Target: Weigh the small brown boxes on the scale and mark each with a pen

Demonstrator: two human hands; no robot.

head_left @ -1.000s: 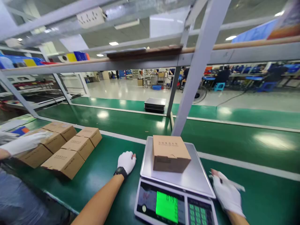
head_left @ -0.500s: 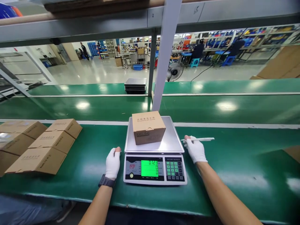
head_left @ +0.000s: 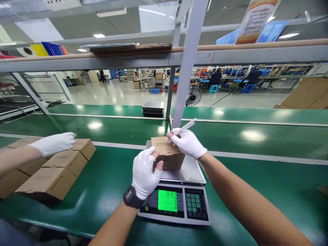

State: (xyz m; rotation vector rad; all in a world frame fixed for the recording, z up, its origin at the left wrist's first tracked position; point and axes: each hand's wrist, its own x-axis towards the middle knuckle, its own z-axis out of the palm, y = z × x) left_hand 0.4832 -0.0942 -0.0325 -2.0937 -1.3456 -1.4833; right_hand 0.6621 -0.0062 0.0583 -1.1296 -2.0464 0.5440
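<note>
Landmark: weighing scale (head_left: 194, 174). Printed carton (head_left: 169, 161) sits on the scale's plate, between the two gloved hands. Left hand (head_left: 146, 172), over the scale's left side, is part-open, thumb and fingers apart and nothing gripped; it is at the carton's front-left edge, contact unclear. Right hand (head_left: 189, 143), above the scale's rear, pinches a slim white stick (head_left: 188, 125) between thumb and fingers; the carton lies below and partly left of this grip, outside it. Scale's green display (head_left: 167, 201) lit, top line 0.723. Left of the scale, on the green bench (head_left: 112, 191): rows of cartons (head_left: 61, 160), another person's gloved hand (head_left: 57, 143) above them. Beyond the scale, a flat stacked unit (head_left: 153, 108).
</note>
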